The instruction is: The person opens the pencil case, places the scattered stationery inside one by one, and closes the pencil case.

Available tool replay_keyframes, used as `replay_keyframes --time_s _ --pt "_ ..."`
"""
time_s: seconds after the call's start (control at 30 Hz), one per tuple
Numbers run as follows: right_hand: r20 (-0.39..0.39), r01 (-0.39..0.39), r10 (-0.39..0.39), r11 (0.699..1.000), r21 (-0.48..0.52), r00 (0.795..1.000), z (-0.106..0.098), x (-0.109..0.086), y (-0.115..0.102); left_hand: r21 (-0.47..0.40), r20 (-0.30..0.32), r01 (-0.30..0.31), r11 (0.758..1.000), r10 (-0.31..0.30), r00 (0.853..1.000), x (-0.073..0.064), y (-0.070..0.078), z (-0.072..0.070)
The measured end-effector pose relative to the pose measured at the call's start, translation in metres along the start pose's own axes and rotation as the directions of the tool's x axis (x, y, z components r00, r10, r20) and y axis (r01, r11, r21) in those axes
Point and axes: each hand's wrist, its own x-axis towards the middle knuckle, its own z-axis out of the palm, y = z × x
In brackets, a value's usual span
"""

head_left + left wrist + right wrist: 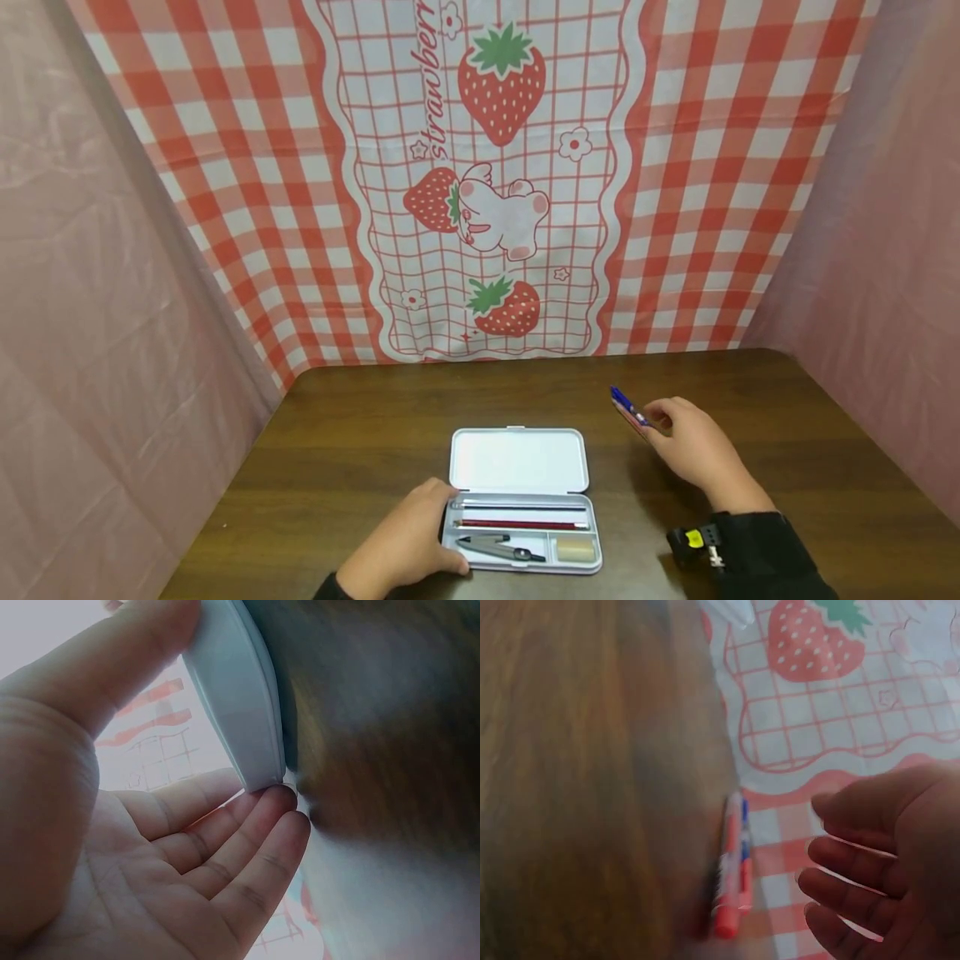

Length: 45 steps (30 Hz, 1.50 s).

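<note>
A white pencil case (555, 570) lies with its lid (519, 461) tipped back. Inside are a dark red pencil (521, 525), a grey drawing compass (502, 548), a beige eraser (575, 549) and a thin dark-lined strip (521, 506). My left hand (412, 533) holds the case's left end, thumb at the front corner and fingers toward the back; the left wrist view shows the fingertips at its edge. My right hand (693, 446) hovers beside a blue pen (624, 402) and a red pen (729, 877). The right wrist view shows a gap between its loosely bent fingers and both pens.
The brown wooden table (360, 433) ends at a red-and-white checked strawberry cloth (682, 208) hanging behind it. Pink curtains (112, 292) hang along both sides. A dark strap with a yellow-marked device (693, 539) sits on the right wrist.
</note>
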Motion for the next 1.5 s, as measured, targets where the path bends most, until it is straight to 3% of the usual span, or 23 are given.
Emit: replay_keyframes --time_s 0.37,0.73,1.2,1.5 --pt "0.049 -0.088 0.088 0.996 -0.017 0.995 0.016 0.006 0.020 -0.004 0.015 0.009 1.000 -0.009 1.000 -0.001 0.001 -0.002" --pt "0.073 -0.187 0.183 0.981 0.056 0.980 0.024 0.007 0.033 0.006 0.010 -0.002 1.000 0.002 1.000 0.000 0.002 -0.002" --pt "0.139 -0.275 0.263 0.958 0.083 0.955 0.019 0.008 0.029 0.035 -0.046 -0.042 0.998 0.044 0.998 0.000 -0.002 0.002" --pt "0.156 -0.324 0.308 0.942 0.091 0.938 0.016 0.008 0.028 0.035 -0.044 -0.037 0.999 0.039 0.998 0.001 -0.003 0.002"
